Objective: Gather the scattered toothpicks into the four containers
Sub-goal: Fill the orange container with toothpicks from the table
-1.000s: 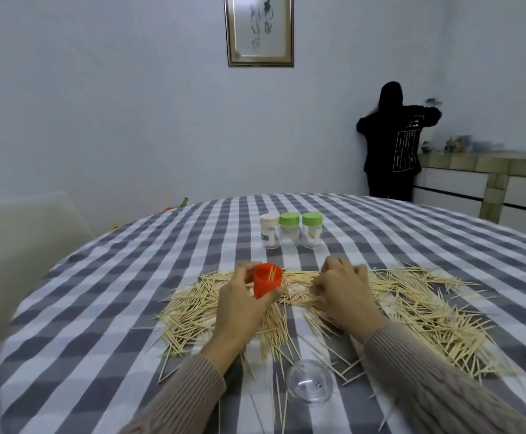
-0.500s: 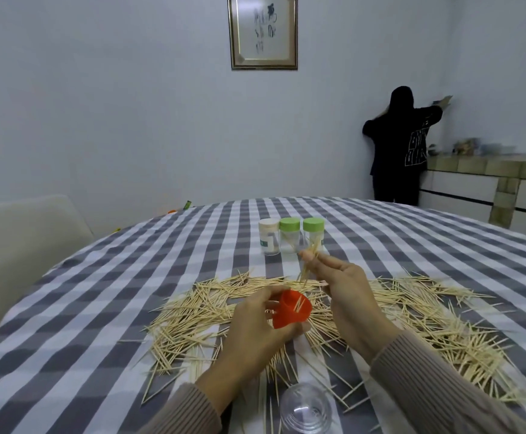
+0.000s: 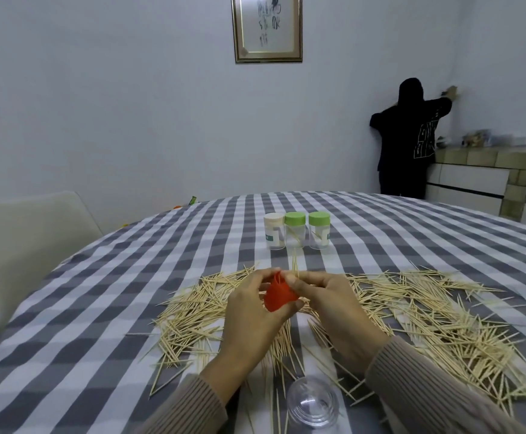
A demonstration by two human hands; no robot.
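Above red cap (image 3: 278, 294), pinched toothpicks (image 3: 294, 266) upright.

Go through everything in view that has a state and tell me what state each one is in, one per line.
Red cap: off its jar, held in left hand.
Right hand: pinching toothpicks upright at the cap.
Clear jar: open, upright.
Cream-lid jar: capped.
Two green-lid jars: capped.
Toothpick pile: scattered on the cloth.

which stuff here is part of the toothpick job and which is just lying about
Job:
toothpicks
red cap in left hand
right hand pinching a few toothpicks
three capped jars
open clear jar

Lying about:
chair
framed picture
person at the wall
counter
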